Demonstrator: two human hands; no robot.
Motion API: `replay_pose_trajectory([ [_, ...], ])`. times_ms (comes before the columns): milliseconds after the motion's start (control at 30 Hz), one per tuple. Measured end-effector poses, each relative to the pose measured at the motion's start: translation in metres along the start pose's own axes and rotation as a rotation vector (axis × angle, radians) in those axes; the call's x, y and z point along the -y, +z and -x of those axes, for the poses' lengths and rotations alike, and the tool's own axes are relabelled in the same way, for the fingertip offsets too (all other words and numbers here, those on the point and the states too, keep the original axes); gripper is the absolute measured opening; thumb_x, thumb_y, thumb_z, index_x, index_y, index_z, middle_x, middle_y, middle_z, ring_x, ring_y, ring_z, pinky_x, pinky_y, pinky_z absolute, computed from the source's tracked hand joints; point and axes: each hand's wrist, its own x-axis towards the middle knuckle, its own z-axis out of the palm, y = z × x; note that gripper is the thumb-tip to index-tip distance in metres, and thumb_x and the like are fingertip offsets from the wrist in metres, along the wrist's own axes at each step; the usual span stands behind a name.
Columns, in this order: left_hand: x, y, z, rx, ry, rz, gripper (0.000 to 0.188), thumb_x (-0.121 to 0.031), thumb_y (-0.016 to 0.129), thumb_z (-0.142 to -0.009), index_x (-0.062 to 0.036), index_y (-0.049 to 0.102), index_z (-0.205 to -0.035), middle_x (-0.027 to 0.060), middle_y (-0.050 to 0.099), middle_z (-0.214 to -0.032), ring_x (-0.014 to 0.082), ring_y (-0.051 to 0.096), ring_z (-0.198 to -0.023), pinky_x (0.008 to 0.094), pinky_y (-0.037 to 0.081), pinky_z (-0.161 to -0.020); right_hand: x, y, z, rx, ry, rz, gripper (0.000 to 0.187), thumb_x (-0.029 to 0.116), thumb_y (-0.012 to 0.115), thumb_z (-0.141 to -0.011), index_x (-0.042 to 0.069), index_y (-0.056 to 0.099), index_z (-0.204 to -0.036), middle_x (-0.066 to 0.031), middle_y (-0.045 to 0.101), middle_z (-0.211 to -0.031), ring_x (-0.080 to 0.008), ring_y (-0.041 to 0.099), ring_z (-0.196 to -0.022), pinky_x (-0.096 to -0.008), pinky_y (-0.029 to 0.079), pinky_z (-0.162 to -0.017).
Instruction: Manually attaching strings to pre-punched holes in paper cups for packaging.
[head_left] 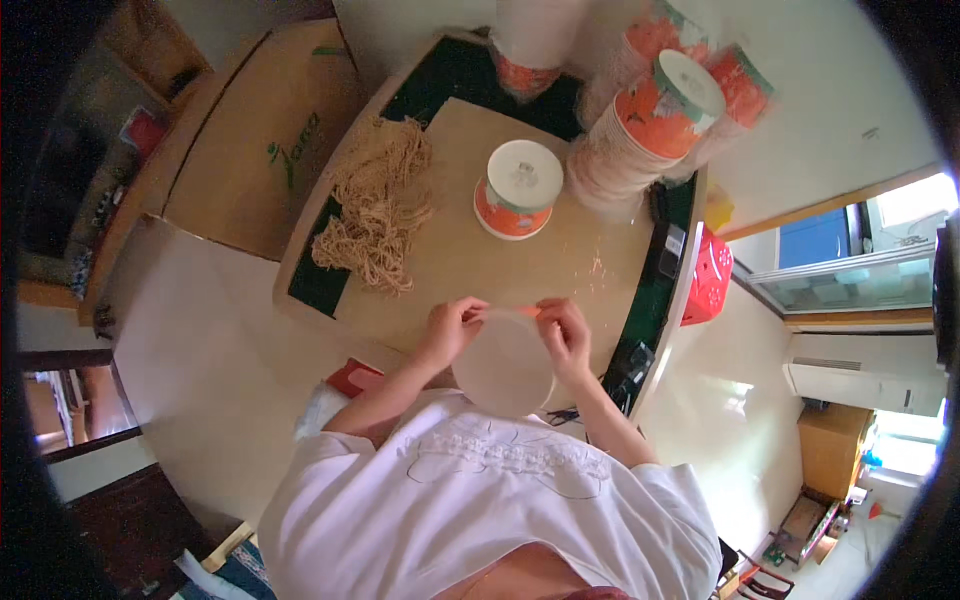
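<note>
A round white paper tub is held up close to my chest, tilted with its pale round face toward me. A bit of orange shows past its far edge. My left hand pinches that edge on the left, and my right hand grips it on the right. Whatever lies between the fingertips is too small to make out. Beyond my hands, an orange and green paper tub stands bottom up on the brown board. To its left lies a loose heap of tan twine.
Nested paper tubs form tall stacks at the back right, some in clear plastic. Small tan scraps lie on the board's right side. A black device and scissors-like black handles sit near the right edge. A large cardboard box stands left.
</note>
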Motion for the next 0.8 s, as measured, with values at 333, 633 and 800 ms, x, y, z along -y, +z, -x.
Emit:
replay_pose_trajectory([
  [333, -0.05, 0.014, 0.022, -0.192, 0.291, -0.544, 0.019, -0.004, 0.064, -0.073, -0.0071, 0.056, -0.09, 0.0107, 0.053, -0.09, 0.0302, 0.055, -0.087, 0.0413, 0.046, -0.071, -0.002, -0.009, 0.02, 0.135, -0.042, 0.712, 0.015, 0.006, 0.061, -0.077, 0.005, 0.055, -0.09, -0.0126, 0.054, -0.086, -0.0326, 0.054, -0.085, -0.0407, 0.046, -0.073],
  [633, -0.045, 0.013, 0.023, -0.18, 0.243, -0.641, 0.015, -0.003, 0.06, -0.076, -0.0061, 0.05, -0.086, 0.0116, 0.053, -0.087, 0.0314, 0.056, -0.084, 0.0418, 0.046, -0.069, 0.011, 0.003, 0.021, 0.093, 0.015, 0.774, 0.008, 0.01, 0.058, -0.08, 0.008, 0.054, -0.086, -0.0102, 0.057, -0.082, -0.0308, 0.058, -0.078, -0.0413, 0.048, -0.063],
  [800, -0.048, 0.009, 0.018, -0.147, 0.203, -0.674, 0.013, -0.008, 0.061, -0.079, -0.007, 0.052, -0.088, 0.0109, 0.057, -0.084, 0.0305, 0.058, -0.081, 0.0415, 0.047, -0.066, 0.01, 0.004, 0.016, 0.117, 0.061, 0.813, 0.008, 0.014, 0.056, -0.081, 0.01, 0.054, -0.088, -0.0111, 0.059, -0.082, -0.0315, 0.059, -0.079, -0.0431, 0.048, -0.062],
])
